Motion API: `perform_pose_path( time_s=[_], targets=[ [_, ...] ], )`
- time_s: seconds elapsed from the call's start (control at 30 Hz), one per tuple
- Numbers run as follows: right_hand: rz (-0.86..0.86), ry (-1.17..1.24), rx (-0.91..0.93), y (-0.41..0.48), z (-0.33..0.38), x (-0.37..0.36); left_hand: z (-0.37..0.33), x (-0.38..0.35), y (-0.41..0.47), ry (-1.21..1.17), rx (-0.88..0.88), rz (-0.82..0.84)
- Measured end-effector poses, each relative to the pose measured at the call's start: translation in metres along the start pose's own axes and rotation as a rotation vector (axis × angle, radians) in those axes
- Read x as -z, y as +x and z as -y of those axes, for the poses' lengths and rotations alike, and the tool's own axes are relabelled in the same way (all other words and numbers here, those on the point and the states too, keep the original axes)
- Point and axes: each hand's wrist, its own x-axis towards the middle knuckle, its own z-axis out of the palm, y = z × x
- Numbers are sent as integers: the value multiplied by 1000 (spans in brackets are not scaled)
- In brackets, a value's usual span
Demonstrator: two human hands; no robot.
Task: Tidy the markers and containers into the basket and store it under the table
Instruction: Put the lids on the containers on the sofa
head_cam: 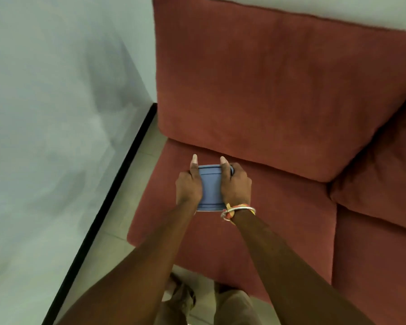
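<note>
Two-handed hold: left grip (188,185) & right grip (236,184) clasp blue container (210,187), sofa (279,219) below grips. Keep it lvl w/ even squeeze, thumbs atop.

Blue container (210,186): no text or brand could be read.
Red sofa (267,90): no label or sign was legible.

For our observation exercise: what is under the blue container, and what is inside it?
The red sofa seat cushion lies below the blue container, which the left hand and right hand grip. It is closed on top, so its contents cannot be seen.
</note>
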Motion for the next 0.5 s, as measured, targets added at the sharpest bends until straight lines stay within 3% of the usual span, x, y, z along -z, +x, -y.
perform_pose_path(
  time_s=[0.23, 0.5],
  targets=[
    [201, -60, 97, -101, 70, -109, 63, 155, 6, -93, 44, -165],
    [439, -236, 314, -245, 152, -253, 146, 361, 1, -261, 211, -460]
  ],
)
